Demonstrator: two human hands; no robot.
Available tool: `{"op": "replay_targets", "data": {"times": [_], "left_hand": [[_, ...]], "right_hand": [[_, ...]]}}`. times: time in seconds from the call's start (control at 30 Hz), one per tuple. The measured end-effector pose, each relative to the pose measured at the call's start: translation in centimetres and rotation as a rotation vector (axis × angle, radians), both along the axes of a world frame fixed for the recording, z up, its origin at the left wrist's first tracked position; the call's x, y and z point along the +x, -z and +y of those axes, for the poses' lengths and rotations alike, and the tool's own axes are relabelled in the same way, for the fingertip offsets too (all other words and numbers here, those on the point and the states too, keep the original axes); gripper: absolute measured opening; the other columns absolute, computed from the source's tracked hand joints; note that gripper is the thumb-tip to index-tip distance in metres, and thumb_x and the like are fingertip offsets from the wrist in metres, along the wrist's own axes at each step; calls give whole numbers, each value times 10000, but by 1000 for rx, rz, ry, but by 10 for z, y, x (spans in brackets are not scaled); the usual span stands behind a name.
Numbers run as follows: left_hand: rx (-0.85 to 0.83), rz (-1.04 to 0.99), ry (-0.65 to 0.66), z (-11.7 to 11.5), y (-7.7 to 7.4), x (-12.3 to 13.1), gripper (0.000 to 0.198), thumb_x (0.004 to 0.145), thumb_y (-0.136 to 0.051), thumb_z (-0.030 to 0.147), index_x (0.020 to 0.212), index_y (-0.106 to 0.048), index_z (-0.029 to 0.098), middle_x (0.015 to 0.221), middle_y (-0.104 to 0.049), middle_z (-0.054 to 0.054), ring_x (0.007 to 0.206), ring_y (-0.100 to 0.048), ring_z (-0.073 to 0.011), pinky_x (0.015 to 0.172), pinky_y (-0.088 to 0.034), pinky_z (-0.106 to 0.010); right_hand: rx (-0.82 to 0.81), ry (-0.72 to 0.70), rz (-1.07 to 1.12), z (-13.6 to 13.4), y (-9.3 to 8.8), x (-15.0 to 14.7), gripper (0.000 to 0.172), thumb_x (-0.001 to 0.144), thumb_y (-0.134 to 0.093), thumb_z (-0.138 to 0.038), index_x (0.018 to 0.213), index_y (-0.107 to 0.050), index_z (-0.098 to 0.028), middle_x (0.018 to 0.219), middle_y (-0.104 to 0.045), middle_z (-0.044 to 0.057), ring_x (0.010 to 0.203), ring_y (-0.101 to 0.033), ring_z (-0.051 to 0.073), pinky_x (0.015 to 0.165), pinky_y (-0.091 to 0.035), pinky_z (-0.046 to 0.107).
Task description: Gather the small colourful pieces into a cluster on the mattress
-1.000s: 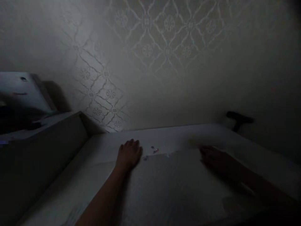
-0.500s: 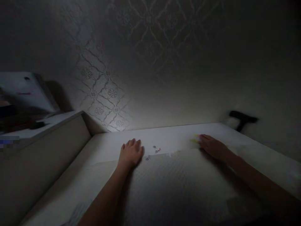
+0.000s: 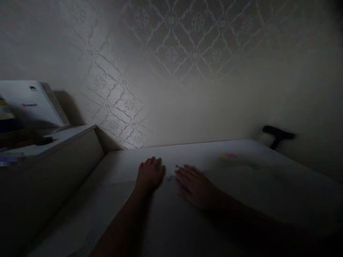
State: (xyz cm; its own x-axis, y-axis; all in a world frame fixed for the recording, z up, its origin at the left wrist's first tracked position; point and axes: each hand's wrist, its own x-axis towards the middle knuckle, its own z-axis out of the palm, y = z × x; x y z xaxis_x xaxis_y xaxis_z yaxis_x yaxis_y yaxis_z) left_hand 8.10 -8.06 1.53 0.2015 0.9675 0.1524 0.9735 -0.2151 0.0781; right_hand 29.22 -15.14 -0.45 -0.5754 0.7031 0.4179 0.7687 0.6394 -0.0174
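Head view: left hand (image 3: 150,175) and right hand (image 3: 195,185) lay flat, empty, flanking tiny beads (image 3: 170,177). Dim light: a sweep could scatter them.

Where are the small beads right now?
Head view, centre: the small beads lie on the white table, in the gap between the left hand and the right hand, close to both.

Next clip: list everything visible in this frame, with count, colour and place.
table: one, white, fills the foreground
small beads: a few, bluish, on the table between the hands; count unclear
blurred patch: one, yellow-pink, far right of the table
T-shaped object: one, black, by the wall at right
ledge: one, pale, at left, bearing a white panel
wall: one, pale patterned, behind
left hand: one, flat on the table, open
right hand: one, flat beside the beads, open
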Motion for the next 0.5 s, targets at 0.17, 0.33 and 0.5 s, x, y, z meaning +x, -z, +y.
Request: {"op": "replay_targets", "data": {"times": [0.17,0.33,0.5], "left_hand": [[8,19,-2,1,2,0,491,1011,-339,437,1425,-495,225,1531,-473,-134,1421,-411,-283,1148,-322,-500],[19,31,-1,-2,-1,1,480,1013,-323,424,1417,-500,231,1518,-492,-122,1413,-419,-271,1136,-338,-478],[-1,12,7,-1,-1,0,495,1011,-319,430,1422,-499,222,1531,-474,-135,1419,-410,-286,1142,-323,-505]], "right_hand": [[-59,1,-18,1,-7,-14,493,996,-503,-396,1403,-565,-125,1423,-583,164,1405,-438,294,1183,-336,470],[-77,-3,1,-6,-12,-18,399,988,-520,-377,1268,-660,-128,1355,-633,162,1408,-429,308,1186,-324,485],[-48,4,7,-17,-8,10,351,969,-523,-335,1184,-691,-114,1255,-680,181,1318,-524,333,1129,-400,524]]}}
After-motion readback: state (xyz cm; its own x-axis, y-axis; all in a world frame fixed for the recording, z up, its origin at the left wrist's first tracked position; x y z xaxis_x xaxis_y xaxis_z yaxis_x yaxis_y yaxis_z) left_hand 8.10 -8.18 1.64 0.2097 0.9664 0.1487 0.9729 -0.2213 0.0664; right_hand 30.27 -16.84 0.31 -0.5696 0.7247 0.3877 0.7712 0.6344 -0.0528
